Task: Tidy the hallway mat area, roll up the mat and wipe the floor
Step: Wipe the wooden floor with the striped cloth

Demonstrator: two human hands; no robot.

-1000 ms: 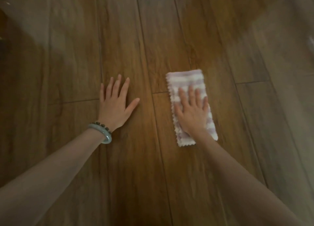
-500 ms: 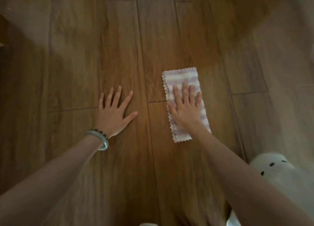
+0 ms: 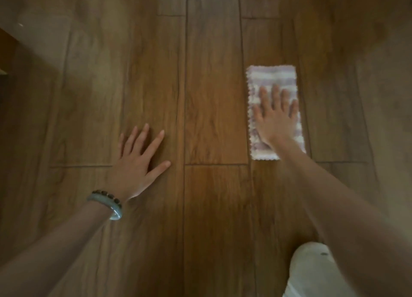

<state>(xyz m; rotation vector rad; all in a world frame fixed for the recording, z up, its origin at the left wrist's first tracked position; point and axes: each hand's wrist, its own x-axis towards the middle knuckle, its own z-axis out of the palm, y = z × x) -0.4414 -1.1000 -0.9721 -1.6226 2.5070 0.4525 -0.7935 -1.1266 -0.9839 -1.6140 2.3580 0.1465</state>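
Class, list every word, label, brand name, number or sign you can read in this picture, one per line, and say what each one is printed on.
None can be read: no text shows on the striped cloth, the wood floor, the bracelets or the white shoe, and neither hand, left hand or right hand, covers any visible print.

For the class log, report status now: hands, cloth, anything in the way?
Left hand flat on bare floor, bracing. Right hand flat on striped cloth, pressing it down. Mat not in view. White shoe near right arm.
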